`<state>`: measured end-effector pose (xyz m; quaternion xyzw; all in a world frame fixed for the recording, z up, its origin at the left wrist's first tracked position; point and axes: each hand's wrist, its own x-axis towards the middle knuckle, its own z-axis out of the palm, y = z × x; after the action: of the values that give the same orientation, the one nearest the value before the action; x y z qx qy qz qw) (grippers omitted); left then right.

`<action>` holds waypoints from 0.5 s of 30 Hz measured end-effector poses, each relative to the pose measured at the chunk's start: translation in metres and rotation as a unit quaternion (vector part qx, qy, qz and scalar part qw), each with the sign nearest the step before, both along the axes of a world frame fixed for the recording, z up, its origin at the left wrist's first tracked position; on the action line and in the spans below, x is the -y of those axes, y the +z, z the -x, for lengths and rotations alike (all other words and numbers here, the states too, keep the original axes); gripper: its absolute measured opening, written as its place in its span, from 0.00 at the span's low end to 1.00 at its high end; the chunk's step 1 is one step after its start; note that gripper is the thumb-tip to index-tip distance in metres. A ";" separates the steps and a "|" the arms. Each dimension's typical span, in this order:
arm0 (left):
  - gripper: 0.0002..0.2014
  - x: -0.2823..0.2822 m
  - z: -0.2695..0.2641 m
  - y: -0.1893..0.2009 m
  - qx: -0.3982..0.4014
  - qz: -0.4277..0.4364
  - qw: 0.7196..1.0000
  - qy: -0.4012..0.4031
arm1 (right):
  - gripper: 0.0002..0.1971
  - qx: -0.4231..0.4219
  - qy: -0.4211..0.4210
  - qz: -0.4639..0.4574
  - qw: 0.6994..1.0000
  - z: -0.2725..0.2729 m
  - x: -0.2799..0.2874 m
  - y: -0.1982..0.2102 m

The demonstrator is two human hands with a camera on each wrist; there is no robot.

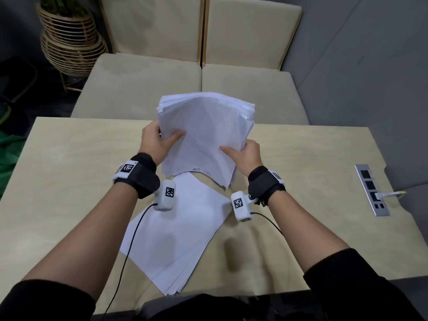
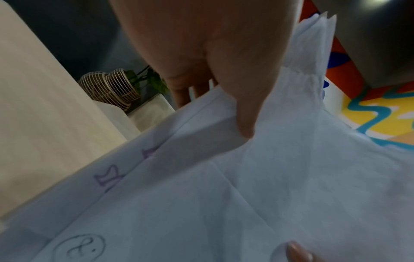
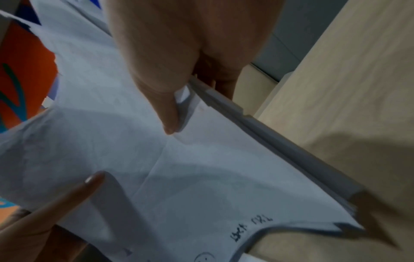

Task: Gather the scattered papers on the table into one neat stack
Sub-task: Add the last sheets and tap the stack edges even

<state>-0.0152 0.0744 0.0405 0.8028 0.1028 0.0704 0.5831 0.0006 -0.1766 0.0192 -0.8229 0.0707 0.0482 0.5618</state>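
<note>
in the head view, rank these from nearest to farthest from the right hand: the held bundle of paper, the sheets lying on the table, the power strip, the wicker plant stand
1. Held bundle of paper: in the right hand, at the bundle's right edge.
2. Sheets lying on the table: below the hand, toward the person.
3. Power strip: set in the table, off to the right.
4. Wicker plant stand: far left corner, beyond the table.

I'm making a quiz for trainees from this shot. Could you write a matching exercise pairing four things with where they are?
Things:
1. held bundle of papers
2. flat pile of papers
3. socket strip
4. wicker plant stand

Places:
A. far left, beside the sofa
B. on the table, under the wrists
C. set in the table's right side
D. gripped between left hand and right hand

Pairs: 1-D, 2-B, 3-C, 4-A
</note>
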 end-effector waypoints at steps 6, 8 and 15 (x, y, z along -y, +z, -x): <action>0.18 -0.015 0.014 -0.038 -0.148 -0.081 0.982 -0.086 | 0.14 -0.037 0.002 -0.017 0.999 0.007 0.001 -0.011; 0.15 -0.012 0.018 -0.042 -0.158 -0.102 0.979 -0.073 | 0.14 -0.043 0.004 -0.017 0.999 0.006 0.002 -0.010; 0.14 -0.009 0.010 0.000 -0.068 -0.037 0.991 -0.107 | 0.10 -0.071 0.022 -0.202 0.977 0.002 0.005 0.000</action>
<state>-0.0257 0.0835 0.0408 0.8329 0.0532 -0.0433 0.5491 -0.0013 -0.1815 0.0191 -0.6883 0.0808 0.1321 0.7087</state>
